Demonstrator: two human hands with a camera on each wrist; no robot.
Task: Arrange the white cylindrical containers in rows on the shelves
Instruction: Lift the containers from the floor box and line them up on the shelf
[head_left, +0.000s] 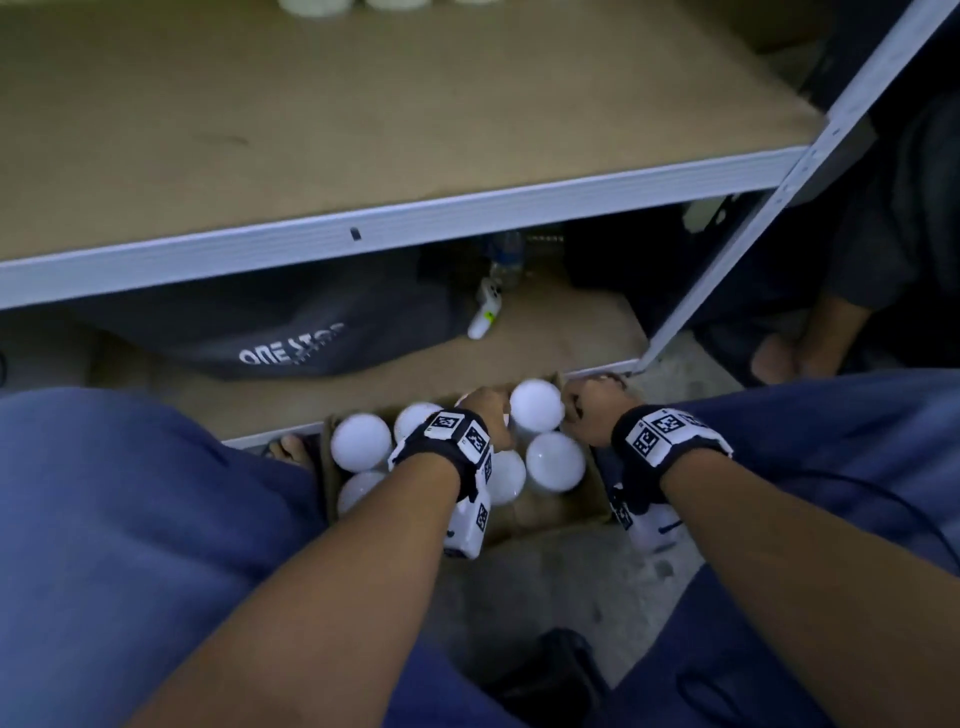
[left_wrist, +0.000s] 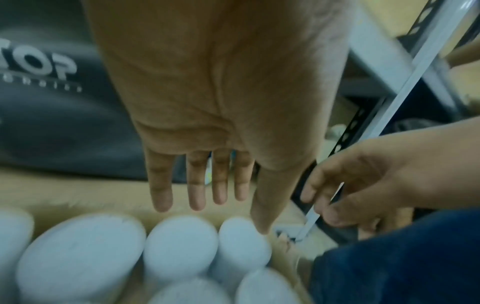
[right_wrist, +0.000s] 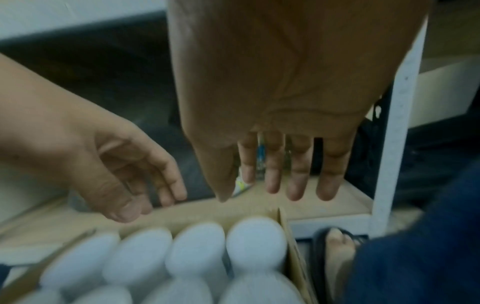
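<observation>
Below both hands, upright white cylindrical containers in cardboard box: left hand at 9 o'clock, right hand at 3 o'clock, fingers extended, slightly parted, gripping nothing.

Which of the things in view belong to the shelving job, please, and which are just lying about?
Job:
white containers
cardboard box holding them
shelf
left hand, right hand, both above the box

Lying about:
dark bag
plastic bottle
small white device
</observation>
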